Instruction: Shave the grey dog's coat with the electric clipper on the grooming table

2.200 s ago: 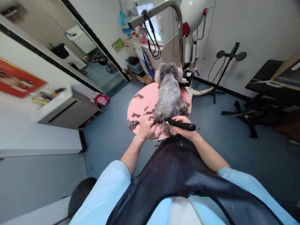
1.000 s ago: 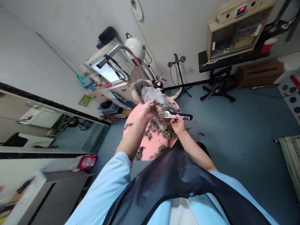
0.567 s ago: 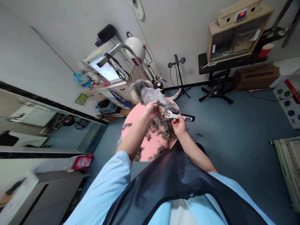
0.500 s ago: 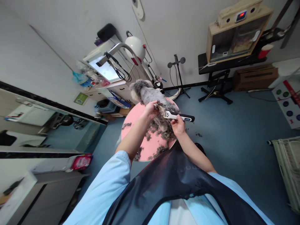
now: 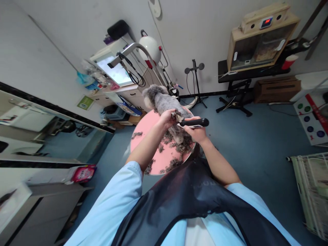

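A grey dog [image 5: 167, 102] with clipped fur is on the round pink table [image 5: 143, 150], its head toward the far left side. My left hand [image 5: 167, 118] is closed around a shaggy part of the dog near its rear; whether this is a paw or the tail I cannot tell. In my right hand [image 5: 196, 130] is a black and white hair clipper [image 5: 198, 122], its head pointing left against that shaggy fur. Loose clumps of cut fur [image 5: 173, 164] lie on the table below the dog and along the near edge.
Beyond the dog rises a metal grooming arm [image 5: 143, 51] with black cords. A monitor [image 5: 114, 70] stands on a cabinet at back left. On a black stand at right is a wooden glass-fronted box [image 5: 261, 48]. A wire cage [image 5: 312, 191] is at the right edge.
My right hand has turned the clipper so its black side faces up, and its head has shifted slightly left. My left hand keeps its hold. The view has tilted slightly.
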The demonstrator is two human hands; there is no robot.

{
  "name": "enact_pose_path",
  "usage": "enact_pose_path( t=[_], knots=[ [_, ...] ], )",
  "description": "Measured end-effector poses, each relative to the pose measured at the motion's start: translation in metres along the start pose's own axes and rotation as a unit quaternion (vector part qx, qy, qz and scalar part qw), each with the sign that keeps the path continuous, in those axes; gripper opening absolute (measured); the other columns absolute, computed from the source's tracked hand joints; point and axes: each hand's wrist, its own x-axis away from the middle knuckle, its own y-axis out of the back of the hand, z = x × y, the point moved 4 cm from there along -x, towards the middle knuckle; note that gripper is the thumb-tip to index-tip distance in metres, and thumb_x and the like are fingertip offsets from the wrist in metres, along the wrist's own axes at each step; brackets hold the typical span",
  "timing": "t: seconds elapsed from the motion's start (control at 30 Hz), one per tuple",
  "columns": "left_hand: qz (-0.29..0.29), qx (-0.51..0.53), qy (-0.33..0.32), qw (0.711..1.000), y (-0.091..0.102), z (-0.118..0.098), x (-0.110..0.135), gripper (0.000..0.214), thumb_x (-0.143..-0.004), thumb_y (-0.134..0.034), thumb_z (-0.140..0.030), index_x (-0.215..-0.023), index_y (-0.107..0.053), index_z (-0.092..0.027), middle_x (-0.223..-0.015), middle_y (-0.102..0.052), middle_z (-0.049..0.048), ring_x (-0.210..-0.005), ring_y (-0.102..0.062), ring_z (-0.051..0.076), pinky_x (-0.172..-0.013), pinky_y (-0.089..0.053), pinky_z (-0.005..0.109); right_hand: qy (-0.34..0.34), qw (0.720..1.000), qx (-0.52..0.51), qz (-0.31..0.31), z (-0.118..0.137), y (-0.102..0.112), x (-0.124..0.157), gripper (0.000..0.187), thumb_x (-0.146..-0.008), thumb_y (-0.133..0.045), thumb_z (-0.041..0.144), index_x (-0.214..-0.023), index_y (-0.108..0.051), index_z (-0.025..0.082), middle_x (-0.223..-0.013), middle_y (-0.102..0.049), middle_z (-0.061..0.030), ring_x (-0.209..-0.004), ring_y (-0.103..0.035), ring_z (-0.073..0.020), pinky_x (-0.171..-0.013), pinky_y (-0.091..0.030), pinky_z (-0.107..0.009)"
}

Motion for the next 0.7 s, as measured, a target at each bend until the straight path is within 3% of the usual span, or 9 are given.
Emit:
enact_pose_path(
  t=[0.1,0.17,0.27,0.33,0.4,0.5,0.6,0.7],
  knots=[
    [0.006,-0.020,-0.010,1.000,0.001,0.002,-0.006,0.012,-0.083,-0.056,-0.017,-0.076,-0.066,-0.016,-0.050,-0.059,0.0005,-0.047,-0.057,0.013,-0.056,-0.053,0.025,0.095,0.989,0.104,-0.044,0.017,-0.004,0.000,0.029,-0.073,-0.080,0.035,-0.096,-0.064,0.028,-0.101,-0.072,-0.0036,-0.098,-0.069,-0.0231,-0.101,-0.055,-0.041],
    [0.006,-0.023,-0.009,1.000,0.002,0.004,-0.010,0.012,-0.083,-0.057,-0.017,-0.077,-0.068,-0.015,-0.053,-0.062,0.0017,-0.050,-0.059,0.014,-0.060,-0.054,0.026,0.115,0.985,0.129,-0.028,0.020,-0.008,0.002,0.029,-0.073,-0.079,0.031,-0.098,-0.066,0.028,-0.104,-0.073,-0.0034,-0.100,-0.070,-0.0235,-0.102,-0.054,-0.041],
    [0.007,-0.019,-0.007,1.000,0.002,0.004,-0.011,0.013,-0.083,-0.057,-0.016,-0.074,-0.067,-0.014,-0.055,-0.063,0.0022,-0.049,-0.058,0.013,-0.058,-0.052,0.024,0.075,0.987,0.118,0.078,0.009,-0.006,0.011,0.030,-0.069,-0.082,0.028,-0.096,-0.069,0.027,-0.100,-0.075,-0.0014,-0.095,-0.072,-0.0221,-0.094,-0.057,-0.038],
    [0.007,-0.010,-0.008,1.000,0.001,0.002,-0.009,0.015,-0.084,-0.057,-0.015,-0.071,-0.065,-0.014,-0.054,-0.062,0.0018,-0.046,-0.056,0.012,-0.052,-0.047,0.022,0.002,0.995,0.036,0.089,-0.007,0.008,0.018,0.033,-0.068,-0.083,0.032,-0.097,-0.067,0.027,-0.101,-0.075,0.0003,-0.081,-0.072,-0.0173,-0.078,-0.061,-0.032],
    [0.006,0.004,-0.008,1.000,0.001,-0.001,-0.006,0.016,-0.084,-0.058,-0.014,-0.069,-0.064,-0.014,-0.052,-0.062,0.0019,-0.044,-0.055,0.011,-0.048,-0.045,0.021,-0.089,0.990,-0.108,0.026,-0.027,0.027,0.022,0.040,-0.067,-0.085,0.037,-0.098,-0.062,0.028,-0.107,-0.076,0.0025,-0.064,-0.068,-0.0110,-0.059,-0.058,-0.025],
    [0.001,0.027,-0.004,1.000,0.003,-0.007,-0.003,0.021,-0.085,-0.054,-0.014,-0.066,-0.064,-0.013,-0.050,-0.060,0.0027,-0.044,-0.056,0.011,-0.048,-0.044,0.020,-0.204,0.930,-0.278,-0.130,-0.057,0.041,0.020,0.045,-0.063,-0.088,0.037,-0.090,-0.054,0.026,-0.096,-0.077,0.0056,-0.045,-0.056,-0.0039,-0.041,-0.045,-0.016],
    [-0.003,0.036,0.008,0.999,0.005,-0.011,-0.002,0.028,-0.088,-0.051,-0.015,-0.063,-0.062,-0.013,-0.043,-0.054,0.0011,-0.036,-0.048,0.009,-0.043,-0.039,0.019,-0.278,0.859,-0.331,-0.276,-0.076,0.030,0.016,0.037,-0.071,-0.085,0.033,-0.077,-0.050,0.023,-0.061,-0.066,0.0108,-0.035,-0.044,-0.0016,-0.034,-0.035,-0.012],
    [-0.016,0.043,0.020,0.999,0.007,-0.012,-0.001,0.026,-0.089,-0.052,-0.015,-0.066,-0.064,-0.013,-0.046,-0.056,0.0012,-0.036,-0.050,0.009,-0.042,-0.040,0.019,-0.322,0.811,-0.381,-0.304,-0.083,0.009,0.013,0.031,-0.080,-0.080,0.032,-0.074,-0.051,0.021,-0.051,-0.056,0.0121,-0.036,-0.046,-0.0022,-0.035,-0.038,-0.011]
  ],
)
